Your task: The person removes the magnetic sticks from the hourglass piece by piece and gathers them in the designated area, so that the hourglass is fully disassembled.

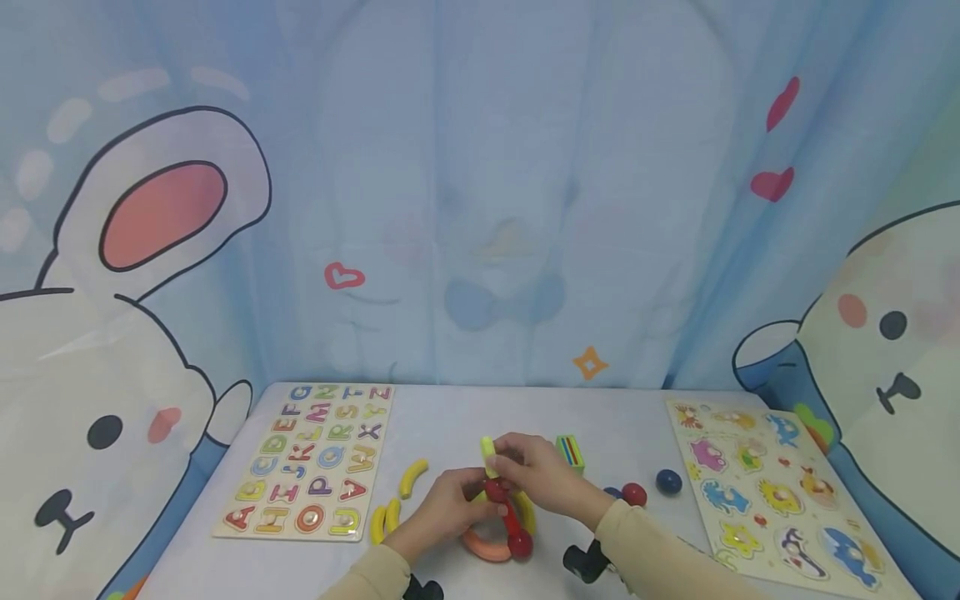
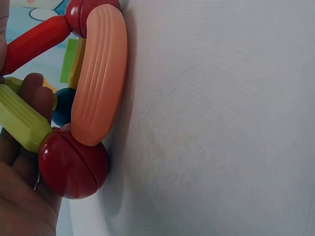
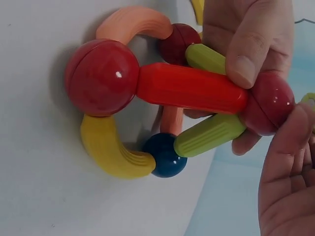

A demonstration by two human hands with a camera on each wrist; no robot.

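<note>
A magnetic ball-and-rod frame stands on the table. Curved orange rods [image 2: 101, 73] and a yellow curved rod [image 3: 113, 147] form its base, joined by two red balls [image 3: 101, 77] and a blue ball [image 3: 167, 155]. One red straight rod [image 3: 192, 87] and two green rods [image 3: 210, 134] lean up to a red top ball [image 3: 269, 104]. My left hand [image 1: 450, 504] grips the frame just under this ball, its thumb on the red rod. With thumb and fingers, my right hand [image 1: 536, 473] pinches a yellow-green rod [image 1: 488, 452] upright over the top ball.
Loose yellow curved rods [image 1: 412, 477] lie left of the frame, beside an alphabet puzzle board [image 1: 258, 467]. To the right are a bundle of coloured sticks [image 1: 570, 452], a red ball [image 1: 633, 494], a dark blue ball [image 1: 668, 482] and an animal puzzle board [image 1: 738, 492].
</note>
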